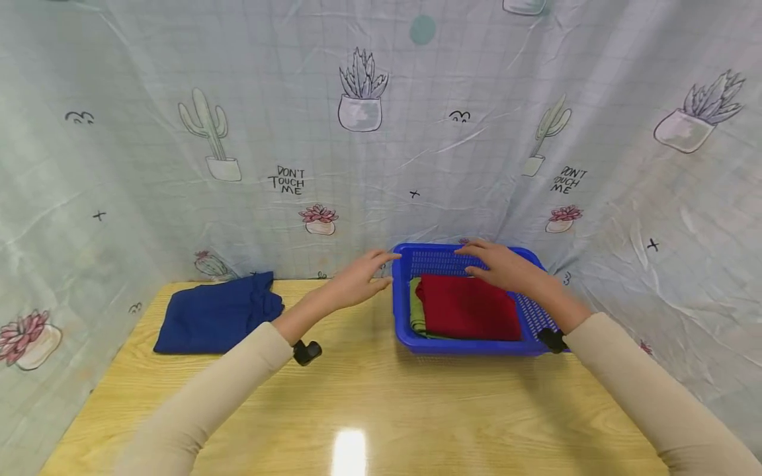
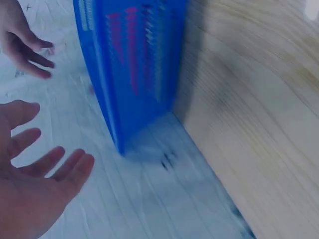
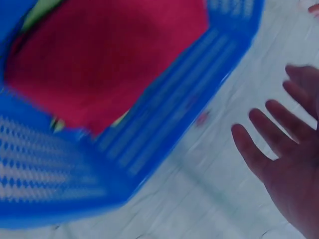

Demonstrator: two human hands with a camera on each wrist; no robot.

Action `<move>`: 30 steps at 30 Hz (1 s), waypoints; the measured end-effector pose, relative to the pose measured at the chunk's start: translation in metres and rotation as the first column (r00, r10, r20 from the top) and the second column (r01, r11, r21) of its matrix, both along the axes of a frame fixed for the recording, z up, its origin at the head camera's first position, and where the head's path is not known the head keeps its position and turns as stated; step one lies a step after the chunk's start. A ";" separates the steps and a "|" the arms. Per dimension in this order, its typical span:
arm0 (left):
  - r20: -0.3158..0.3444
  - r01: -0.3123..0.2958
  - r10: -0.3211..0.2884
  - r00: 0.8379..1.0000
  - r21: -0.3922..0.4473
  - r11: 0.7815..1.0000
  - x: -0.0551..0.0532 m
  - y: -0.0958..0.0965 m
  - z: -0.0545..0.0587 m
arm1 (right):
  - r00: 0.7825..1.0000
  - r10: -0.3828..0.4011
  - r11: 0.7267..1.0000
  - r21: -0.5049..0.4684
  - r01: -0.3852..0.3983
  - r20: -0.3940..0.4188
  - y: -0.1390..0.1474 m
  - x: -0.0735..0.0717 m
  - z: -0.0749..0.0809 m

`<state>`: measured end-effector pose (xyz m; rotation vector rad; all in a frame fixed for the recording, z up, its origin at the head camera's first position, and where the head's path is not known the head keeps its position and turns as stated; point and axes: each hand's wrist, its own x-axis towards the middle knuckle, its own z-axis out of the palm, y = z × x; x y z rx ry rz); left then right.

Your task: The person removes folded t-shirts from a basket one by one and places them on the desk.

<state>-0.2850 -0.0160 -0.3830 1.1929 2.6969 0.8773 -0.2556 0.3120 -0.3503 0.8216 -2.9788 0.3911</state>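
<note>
Head view: left hand [image 1: 355,281], right hand [image 1: 499,266], empty, fingers extended, near basket [image 1: 476,346] of red cloth [image 1: 470,309], table's [image 1: 428,410] far edge; blue cloth [image 1: 208,314], far-left corner.

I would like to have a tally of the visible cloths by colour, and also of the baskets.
Blue cloth: 1
Red cloth: 1
Green cloth: 1, mostly hidden
Basket: 1
Total: 4 in view; anything under the red cloth cannot be counted.

the red cloth [image 1: 470,312] partly hides green cloth [image 1: 416,308].
</note>
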 end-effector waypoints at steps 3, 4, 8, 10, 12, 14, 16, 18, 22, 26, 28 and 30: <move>0.136 -0.021 0.014 0.991 0.048 0.999 -0.006 0.032 0.000 | 0.999 0.021 0.999 0.030 -0.022 0.043 0.019 -0.005 -0.001; 0.210 -0.040 0.023 0.977 0.079 0.996 -0.007 0.041 -0.001 | 0.998 0.021 0.999 0.034 -0.023 0.058 0.024 -0.006 -0.002; 0.496 -0.175 0.066 0.866 0.178 0.968 -0.010 0.073 -0.005 | 0.989 0.011 1.000 0.007 -0.012 0.150 0.044 -0.008 -0.005; 0.592 -0.239 0.079 0.802 0.198 0.951 -0.013 0.085 -0.007 | 0.971 -0.026 0.999 -0.029 0.034 0.238 0.051 -0.010 -0.004; 0.649 -0.299 0.092 0.755 0.216 0.930 -0.018 0.094 -0.009 | 0.926 -0.073 0.992 -0.070 0.106 0.370 0.057 -0.014 0.000; 0.686 -0.348 0.105 0.720 0.226 0.910 -0.023 0.103 -0.011 | 0.847 -0.126 0.975 -0.092 0.201 0.516 0.063 -0.019 0.003; 0.720 -0.402 0.102 0.686 0.258 0.879 -0.026 0.111 -0.013 | 0.745 -0.176 0.943 -0.107 0.315 0.643 0.068 -0.024 0.002; 0.742 -0.445 0.105 0.662 0.277 0.851 -0.027 0.119 -0.016 | 0.652 -0.194 0.908 -0.116 0.402 0.733 0.073 -0.028 -0.005; 0.785 -0.509 0.145 0.602 0.237 0.828 -0.025 0.135 -0.030 | 0.512 -0.200 0.852 -0.110 0.512 0.835 0.077 -0.029 -0.034; 0.851 -0.570 0.173 0.495 0.168 0.804 -0.027 0.143 -0.045 | 0.437 -0.196 0.806 -0.110 0.582 0.878 0.073 -0.026 -0.057; 0.877 -0.598 0.162 0.452 0.163 0.785 -0.031 0.145 -0.052 | 0.423 -0.189 0.793 -0.116 0.598 0.886 0.071 -0.026 -0.061; 0.884 -0.604 0.158 0.441 0.161 0.781 -0.035 0.146 -0.057 | 0.425 -0.202 0.797 -0.104 0.595 0.883 0.070 -0.027 -0.061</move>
